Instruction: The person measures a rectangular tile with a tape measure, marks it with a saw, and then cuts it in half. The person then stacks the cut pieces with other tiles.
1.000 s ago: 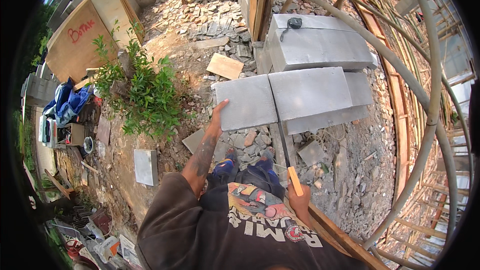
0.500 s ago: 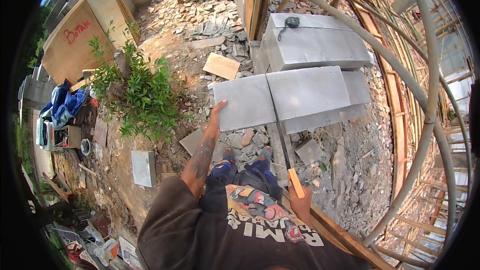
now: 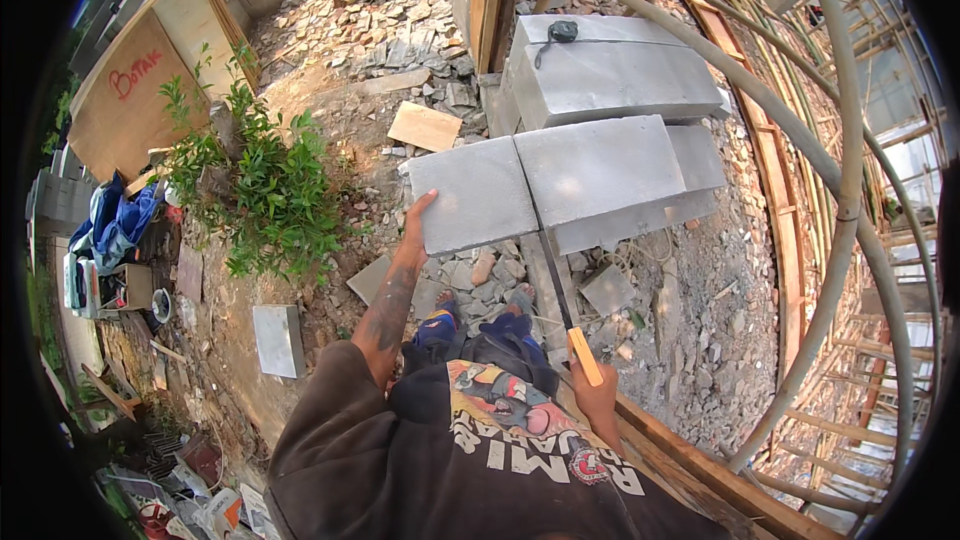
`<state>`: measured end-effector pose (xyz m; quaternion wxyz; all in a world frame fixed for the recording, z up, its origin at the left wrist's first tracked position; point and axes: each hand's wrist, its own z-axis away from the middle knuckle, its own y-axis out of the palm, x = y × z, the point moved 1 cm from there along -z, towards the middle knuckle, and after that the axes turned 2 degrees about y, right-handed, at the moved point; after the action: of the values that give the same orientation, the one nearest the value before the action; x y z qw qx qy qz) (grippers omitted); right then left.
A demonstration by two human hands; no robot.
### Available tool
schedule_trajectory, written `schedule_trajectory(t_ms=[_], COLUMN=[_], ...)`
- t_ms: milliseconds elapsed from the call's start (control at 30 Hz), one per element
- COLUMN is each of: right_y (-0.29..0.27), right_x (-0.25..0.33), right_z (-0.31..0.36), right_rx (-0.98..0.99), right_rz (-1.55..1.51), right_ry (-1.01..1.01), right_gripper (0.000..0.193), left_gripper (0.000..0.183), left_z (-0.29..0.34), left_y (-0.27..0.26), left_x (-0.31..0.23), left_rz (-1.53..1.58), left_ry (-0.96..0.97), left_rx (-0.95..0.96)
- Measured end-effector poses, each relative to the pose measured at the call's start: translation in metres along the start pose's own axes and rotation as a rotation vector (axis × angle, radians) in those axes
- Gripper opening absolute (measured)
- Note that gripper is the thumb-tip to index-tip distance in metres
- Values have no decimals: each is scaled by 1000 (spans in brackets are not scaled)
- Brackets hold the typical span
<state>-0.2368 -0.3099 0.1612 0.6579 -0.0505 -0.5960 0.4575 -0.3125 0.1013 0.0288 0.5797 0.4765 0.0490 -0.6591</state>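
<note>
A pale grey lightweight concrete block [image 3: 610, 172] lies in front of me on other blocks, with a dark straight cut line across its top. Left of that line is the block's left section [image 3: 470, 195]. My left hand [image 3: 420, 220] grips this section at its left edge, thumb on top; the fingers underneath are hidden. In my right hand [image 3: 597, 400] is the light wooden handle of a handsaw [image 3: 585, 357]. Its narrow dark blade runs away from me to the near end of the cut line. How deep the blade sits cannot be seen.
Beyond lie more grey blocks [image 3: 620, 80] with a dark tape measure [image 3: 562, 32] on top. Rubble [image 3: 480, 275] covers the ground around my feet. A leafy shrub [image 3: 280, 195] grows at left, and bent poles [image 3: 850, 170] rise at right. A loose block [image 3: 278, 340] lies at lower left.
The whole view has shifted slightly, so the scene sits a little further left and up. Against the block, the saw handle has moved slightly toward me. My left hand keeps its hold.
</note>
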Motion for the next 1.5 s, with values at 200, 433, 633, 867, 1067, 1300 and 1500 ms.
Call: schedule_trajectory(t_ms=[200,433,633,867,1067,1300,1500], right_y=[66,12,44,49,12,71,13], right_x=[35,12,10,19,5,29,2], right_z=[-123,-15,-72,-62,-3,-98,6], right_rx=[-67,28,-25,-14,-26,-52,-27], right_rz=[-73,50,-19,-90,-116,-131,-71], right_ry=[-157,34,-81,-52,-72,-63,21], right_gripper=[35,29,29,29,25,35,28], left_gripper=[73,71,72,71,70,72,72], left_z=[-3,-8,6,-14,1,2,-8], left_y=[16,-10,21,1,12,7,-2], left_x=[-2,2,-11,-5,-12,-7,4], left_rz=[-17,75,0,58,20,8,56], left_ry=[0,-55,-20,-35,-18,-43,-31], left_rx=[16,68,28,32,7,20,15])
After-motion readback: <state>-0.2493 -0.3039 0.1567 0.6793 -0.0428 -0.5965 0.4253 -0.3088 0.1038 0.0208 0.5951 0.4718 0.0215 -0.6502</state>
